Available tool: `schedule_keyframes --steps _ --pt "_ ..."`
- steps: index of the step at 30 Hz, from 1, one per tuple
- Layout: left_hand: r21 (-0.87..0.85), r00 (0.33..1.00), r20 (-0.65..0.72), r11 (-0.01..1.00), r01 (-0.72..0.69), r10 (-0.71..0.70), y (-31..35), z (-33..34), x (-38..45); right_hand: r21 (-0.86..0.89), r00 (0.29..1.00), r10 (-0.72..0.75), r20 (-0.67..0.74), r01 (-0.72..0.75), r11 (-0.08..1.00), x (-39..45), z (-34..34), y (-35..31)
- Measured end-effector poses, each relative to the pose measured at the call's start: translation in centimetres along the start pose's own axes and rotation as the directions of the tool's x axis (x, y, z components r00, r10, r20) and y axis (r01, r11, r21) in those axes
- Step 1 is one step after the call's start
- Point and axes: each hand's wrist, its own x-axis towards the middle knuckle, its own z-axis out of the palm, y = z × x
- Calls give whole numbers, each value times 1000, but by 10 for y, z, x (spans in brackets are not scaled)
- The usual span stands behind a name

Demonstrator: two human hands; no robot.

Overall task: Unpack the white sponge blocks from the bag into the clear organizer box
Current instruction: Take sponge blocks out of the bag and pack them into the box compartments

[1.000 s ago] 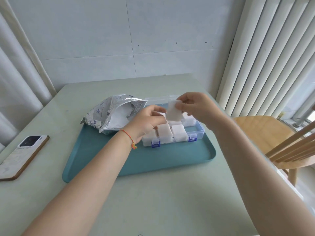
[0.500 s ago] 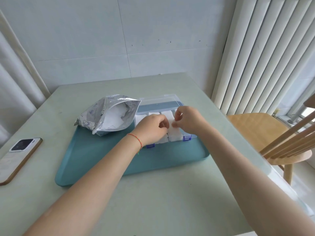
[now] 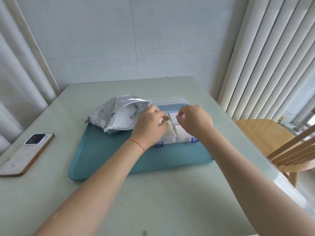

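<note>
White sponge blocks [image 3: 182, 133] fill the clear organizer box [image 3: 170, 103], and both hands work directly above them. The left hand [image 3: 150, 126] has its fingers curled down onto the blocks at the left end of the box; whether they pinch a block or only press on it cannot be told, since the knuckles hide the fingertips. The right hand [image 3: 196, 121] hovers over the right end of the box with its fingers curled inward, thumb and forefinger close together; nothing can be made out between them. A thin red string [image 3: 137, 144] circles the left wrist.

The box has blue latches [image 3: 194, 140] along its near edge, and its clear lid stands open at the far side. It sits on the far right part of a teal tray [image 3: 110, 155]. Touching the box on its left, a silver foil bag [image 3: 117, 114] lies on the tray's far left corner with its mouth open toward the box and white contents showing inside. Small dark printed pictures dot the foil, but no words can be read.

Well to the left of the box, off the tray, a phone [image 3: 25, 154] lies face down on the pale green table [image 3: 153, 201]. To the right of the box, beyond the table edge, stands a wooden chair [image 3: 272, 142] in front of white vertical blinds [image 3: 272, 65].
</note>
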Motion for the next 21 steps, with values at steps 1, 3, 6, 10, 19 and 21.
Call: schedule_keyframes --steps 1,3,6,10,19,21 --pt "45 982 -186 999 -19 27 -8 -9 -5 53 999 -17 -38 19 998 0 0 -9" --pt "139 904 -426 990 36 27 -28 -29 -13 153 996 -55 -67 65 986 0 2 -32" --pt "166 865 -487 960 227 -120 -54 -57 -27 250 992 -121 -19 122 961 5 15 -70" --pt "-31 883 -276 921 388 -381 -80 -78 -38 250 978 -144 151 103 963 17 41 -119" --pt "-274 879 -174 879 390 -444 -97 -80 -44 200 900 21 435 -119 973 47 67 -164" --pt "-309 877 -182 872 378 -445 -99 -79 -46 236 904 54 425 -168 957 51 70 -167"
